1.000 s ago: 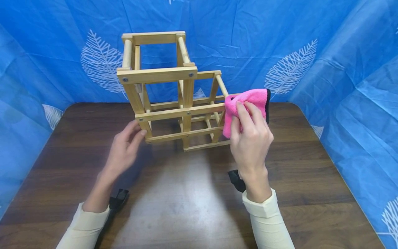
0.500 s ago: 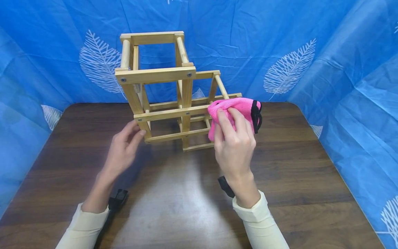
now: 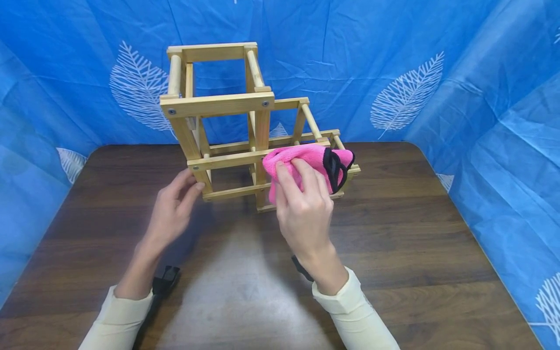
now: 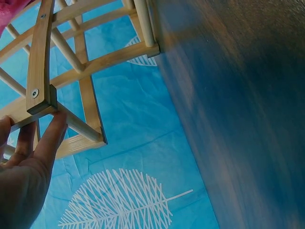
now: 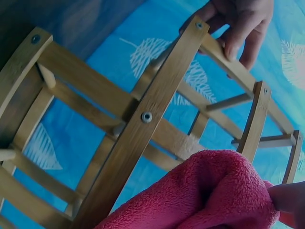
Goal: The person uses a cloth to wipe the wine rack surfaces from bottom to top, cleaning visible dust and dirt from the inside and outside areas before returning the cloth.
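A stepped rack of pale wood point(image 3: 218, 105), made of flat slats and round dowels, stands tilted towards the back of the table. My left hand point(image 3: 170, 211) grips its lower left post between thumb and fingers; the left wrist view shows the fingers round that slat point(image 4: 40, 67). A pink cloth point(image 3: 312, 158) with black edging is pinched in my right hand point(image 3: 306, 209). The bunched cloth lies against the rack's middle rail, right of the central post, and hides part of the rail. In the right wrist view it fills the bottom, beside a bolted slat point(image 5: 157, 100).
The dark wood-grain table point(image 3: 415, 233) extends in front of the rack and to both sides. Behind it hangs a blue curtain point(image 3: 350, 48) printed with white leaves. Black straps point(image 3: 166, 279) are at both wrists.
My right hand has moved the pink cloth leftward along the rail, from the rack's right part to near the central post. The left hand keeps its hold; the rack has barely shifted.
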`<state>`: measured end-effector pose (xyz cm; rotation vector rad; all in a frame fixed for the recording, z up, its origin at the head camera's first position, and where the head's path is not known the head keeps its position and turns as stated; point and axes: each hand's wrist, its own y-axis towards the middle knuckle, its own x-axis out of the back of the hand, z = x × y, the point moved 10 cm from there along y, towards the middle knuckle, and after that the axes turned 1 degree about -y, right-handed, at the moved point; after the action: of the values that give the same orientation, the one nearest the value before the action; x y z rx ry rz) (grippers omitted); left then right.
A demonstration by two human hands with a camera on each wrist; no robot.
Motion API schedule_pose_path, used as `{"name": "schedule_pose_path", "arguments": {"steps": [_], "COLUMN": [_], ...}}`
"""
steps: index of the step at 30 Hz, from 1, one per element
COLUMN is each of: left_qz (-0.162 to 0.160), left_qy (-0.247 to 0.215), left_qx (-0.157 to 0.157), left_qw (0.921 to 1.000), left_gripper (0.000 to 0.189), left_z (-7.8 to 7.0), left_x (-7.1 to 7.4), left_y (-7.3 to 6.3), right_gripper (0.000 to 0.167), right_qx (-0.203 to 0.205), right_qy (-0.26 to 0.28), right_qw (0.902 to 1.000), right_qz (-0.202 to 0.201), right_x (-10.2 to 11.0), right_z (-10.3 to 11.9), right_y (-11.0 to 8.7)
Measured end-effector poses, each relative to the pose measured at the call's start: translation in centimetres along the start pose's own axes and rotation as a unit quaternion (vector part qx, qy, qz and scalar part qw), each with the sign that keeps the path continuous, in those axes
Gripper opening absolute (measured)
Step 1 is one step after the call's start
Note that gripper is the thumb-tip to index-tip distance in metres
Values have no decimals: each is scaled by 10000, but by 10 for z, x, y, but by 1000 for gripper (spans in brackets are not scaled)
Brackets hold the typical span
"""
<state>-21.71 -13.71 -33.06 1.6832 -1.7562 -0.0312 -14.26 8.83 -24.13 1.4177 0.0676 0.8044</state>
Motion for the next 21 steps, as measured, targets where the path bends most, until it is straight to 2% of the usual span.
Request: {"name": "schedule_pose_path", "arguments": {"steps": [5, 9, 13, 18, 21], "left_qz": [-50, -82, -145, -139, -158], "left_qy": [-82, -160, -206, -208, -217], "left_qx": [-24, -53, -86, -89, -86], "left_qw": [10000, 9998, 9996, 9996, 9996], "left_gripper": [38, 38, 38, 38, 38], "left_z": [-1, -2, -3, -3, -3], "left_x": [1, 1, 1, 0, 1], "left_y": [1, 1, 2, 1, 1], "right_gripper": [19, 20, 20, 23, 25], "right_qx": [21, -331, -838, -1322, -1726], "right_qy": [242, 866, 1567, 2219, 2539], "right_qw": [9997, 9951, 9826, 9644, 9496], "right_qz": [-93, -341, -535, -557, -631], "right_x": [2, 12, 22, 32, 40], "right_z": [2, -12, -33, -57, -75], "right_y": [-1, 1, 1, -1, -2]}}
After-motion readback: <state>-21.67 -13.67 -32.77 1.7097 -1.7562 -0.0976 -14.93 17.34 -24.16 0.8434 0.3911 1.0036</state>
